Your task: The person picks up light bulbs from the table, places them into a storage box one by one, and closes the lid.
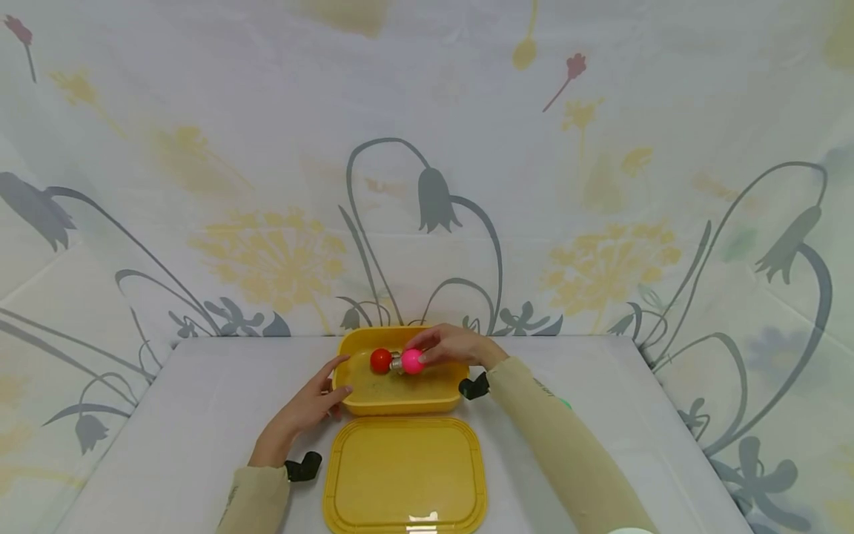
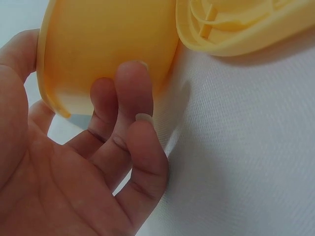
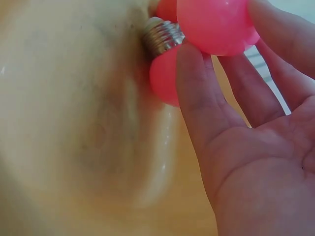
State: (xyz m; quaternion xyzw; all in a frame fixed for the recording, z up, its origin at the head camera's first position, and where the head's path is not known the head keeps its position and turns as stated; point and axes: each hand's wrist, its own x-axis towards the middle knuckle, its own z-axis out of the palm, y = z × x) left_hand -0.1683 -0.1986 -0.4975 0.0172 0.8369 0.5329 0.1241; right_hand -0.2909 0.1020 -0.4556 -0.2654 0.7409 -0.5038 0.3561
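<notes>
Our right hand (image 1: 460, 345) pinches the pink bulb (image 1: 413, 362) (our left hand (image 1: 312, 404) grips the box (image 1: 400, 408)); loosening could drop it against the red bulb (image 1: 381, 360)

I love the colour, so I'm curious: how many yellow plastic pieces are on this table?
2: the open box gripped at one end by the left hand, and the flat lid on its near side. Sleeves cover some of the table, so more may be hidden.
</notes>
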